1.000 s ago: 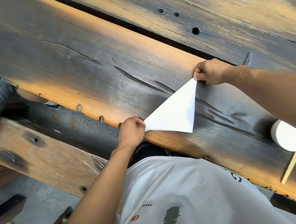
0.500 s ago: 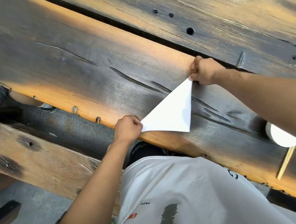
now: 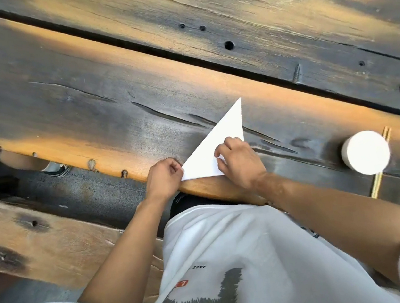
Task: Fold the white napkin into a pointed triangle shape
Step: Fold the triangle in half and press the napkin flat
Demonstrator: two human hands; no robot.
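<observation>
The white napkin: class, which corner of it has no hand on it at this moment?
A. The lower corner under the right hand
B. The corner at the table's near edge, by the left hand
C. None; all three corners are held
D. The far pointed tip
D: the far tip of the white napkin lies bare on the wooden table, while the left hand pinches the near-edge corner and the right hand covers the lower one.

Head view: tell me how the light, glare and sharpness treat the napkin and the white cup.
Head view: the napkin is blown out to flat white with crisp edges, no fold shading readable; the white cup is overexposed, its rim slightly smeared; warm orange light streaks the table planks; the left hand and right hand are evenly lit; wide-angle distortion stretches the arms and shirt at the frame's bottom.
</observation>
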